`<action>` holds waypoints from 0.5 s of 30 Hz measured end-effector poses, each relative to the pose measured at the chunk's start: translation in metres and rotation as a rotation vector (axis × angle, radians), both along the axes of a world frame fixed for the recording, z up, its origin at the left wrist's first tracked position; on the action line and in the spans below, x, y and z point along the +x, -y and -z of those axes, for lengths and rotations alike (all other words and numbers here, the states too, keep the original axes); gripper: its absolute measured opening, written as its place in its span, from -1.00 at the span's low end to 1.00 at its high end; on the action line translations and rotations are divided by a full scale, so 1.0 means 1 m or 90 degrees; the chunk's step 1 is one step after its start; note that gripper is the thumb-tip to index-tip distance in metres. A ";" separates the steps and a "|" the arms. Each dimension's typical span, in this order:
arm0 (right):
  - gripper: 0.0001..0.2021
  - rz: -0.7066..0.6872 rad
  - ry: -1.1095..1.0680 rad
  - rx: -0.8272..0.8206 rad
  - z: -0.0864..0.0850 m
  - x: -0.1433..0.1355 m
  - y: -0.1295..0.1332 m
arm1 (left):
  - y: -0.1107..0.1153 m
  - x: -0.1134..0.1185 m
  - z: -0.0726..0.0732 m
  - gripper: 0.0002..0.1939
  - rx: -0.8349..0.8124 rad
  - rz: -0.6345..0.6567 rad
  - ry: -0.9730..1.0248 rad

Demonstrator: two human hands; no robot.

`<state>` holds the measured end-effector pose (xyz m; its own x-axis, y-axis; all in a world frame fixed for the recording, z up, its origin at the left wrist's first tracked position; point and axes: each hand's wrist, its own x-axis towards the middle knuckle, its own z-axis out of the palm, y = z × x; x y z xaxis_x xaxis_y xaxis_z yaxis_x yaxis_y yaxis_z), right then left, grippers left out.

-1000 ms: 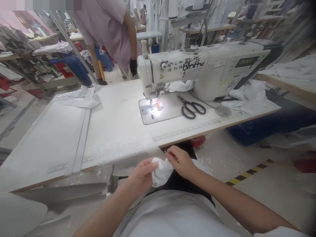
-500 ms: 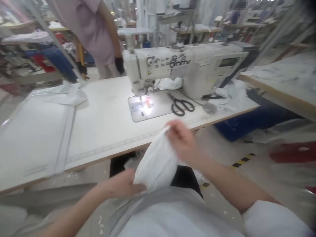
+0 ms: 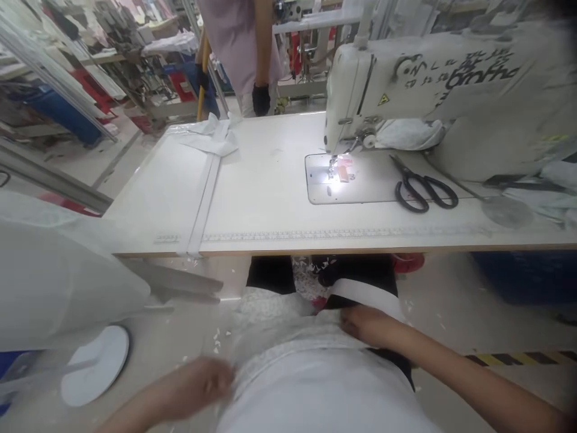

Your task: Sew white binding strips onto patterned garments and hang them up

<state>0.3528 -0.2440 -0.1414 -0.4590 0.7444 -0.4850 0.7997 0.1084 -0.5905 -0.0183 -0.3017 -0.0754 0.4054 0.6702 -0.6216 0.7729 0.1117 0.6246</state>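
A piece of white cloth (image 3: 279,313) lies across my lap, below the front edge of the sewing table. My right hand (image 3: 372,325) is closed on the right side of this cloth, and a white strip (image 3: 367,294) curves just above it. To the left of my lap, beside the cloth, my left hand (image 3: 198,385) is smeared by motion, so its fingers do not show clearly. On the table a sewing machine (image 3: 360,99) has its lamp lit over the needle plate (image 3: 315,189). Black-handled scissors (image 3: 424,186) rest right of the needle.
White cloth scraps (image 3: 210,141) lie on the table's far left, and more cloth (image 3: 541,204) on the right. A measuring tape (image 3: 288,236) runs along the front edge. Behind the table stands a person with a black-gloved hand (image 3: 261,99). A round white base (image 3: 97,367) is at lower left.
The cloth has come down from in front of the table edge onto my lap. My right hand has lowered, and my left hand has moved down and left. The view has turned left.
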 end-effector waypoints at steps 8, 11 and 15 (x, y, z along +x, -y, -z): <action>-0.74 -0.001 -0.210 0.058 0.017 -0.086 -0.045 | -0.070 0.027 0.061 -0.75 0.194 -0.192 0.017; -0.73 -0.017 -0.287 0.017 0.021 -0.121 -0.045 | -0.075 0.034 0.043 -0.85 0.227 -0.154 0.043; -0.89 -0.110 -0.358 -0.095 0.009 -0.119 -0.048 | -0.075 0.046 0.007 -0.86 0.237 -0.102 0.088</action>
